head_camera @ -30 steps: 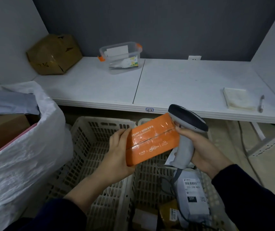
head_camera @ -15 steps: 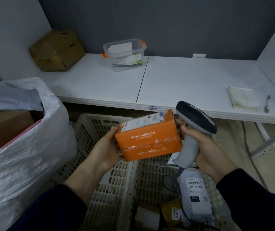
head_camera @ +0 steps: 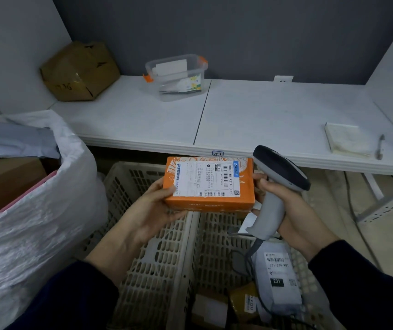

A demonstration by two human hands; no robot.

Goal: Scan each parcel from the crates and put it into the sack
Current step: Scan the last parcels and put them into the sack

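An orange parcel box (head_camera: 245,198) with a white shipping label facing up is held level over the crates. My left hand (head_camera: 157,206) grips its left end, thumb on the label's corner. My right hand (head_camera: 293,210) grips the grey handle of a barcode scanner (head_camera: 276,186), whose dark head sits just right of the box; the fingertips touch the box's right end. The white sack (head_camera: 36,222) stands at the left, holding a brown carton and a grey mailer. Below, the right crate (head_camera: 214,246) holds a grey mailer parcel (head_camera: 277,277) and small brown parcels (head_camera: 243,301).
The left crate (head_camera: 152,258) shows no parcels in its visible part. A white table (head_camera: 250,117) spans the back with a brown carton (head_camera: 78,72), a clear plastic tub (head_camera: 176,75), a notepad (head_camera: 345,139) and a pen (head_camera: 380,146). The scanner's cable trails into the right crate.
The orange box has been turned in my hands from its printed side to its labelled top facing up. The scanner stayed beside its right end.
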